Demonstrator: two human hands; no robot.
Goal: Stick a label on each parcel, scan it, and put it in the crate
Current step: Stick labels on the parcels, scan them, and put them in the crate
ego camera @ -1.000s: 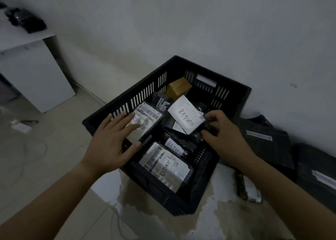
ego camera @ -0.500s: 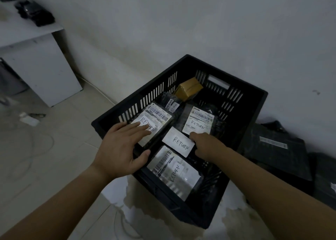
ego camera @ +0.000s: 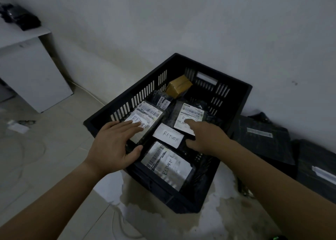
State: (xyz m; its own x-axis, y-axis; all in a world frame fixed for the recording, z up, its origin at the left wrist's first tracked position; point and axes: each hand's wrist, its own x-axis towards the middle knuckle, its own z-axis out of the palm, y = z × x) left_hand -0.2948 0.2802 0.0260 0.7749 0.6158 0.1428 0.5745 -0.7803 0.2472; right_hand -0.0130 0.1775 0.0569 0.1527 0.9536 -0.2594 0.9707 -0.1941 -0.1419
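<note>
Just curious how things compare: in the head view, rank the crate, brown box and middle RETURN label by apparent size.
1. black crate
2. middle RETURN label and brown box: about alike, and the box lies farther from the camera, so unranked.

Crate [ego camera: 234,98]: black, walls w/ vertical slot pattern. Parcels [ego camera: 172,113] inside: black wrap. Labels [ego camera: 168,137]: white, black barcode stripes on most, "RETURN" hand-lettered in black. Box [ego camera: 179,86] at the far end: tan-brown cardboard. Bags [ego camera: 261,145] beside the crate: black, w/ white strips. Desk [ego camera: 32,76]: white, w/ a black item [ego camera: 20,19] on top. Floor [ego camera: 54,130]: pale cream tiles, w/ a brownish stained patch under the crate. Wall [ego camera: 181,21]: plain greyish-white, one small dark mark.
</note>
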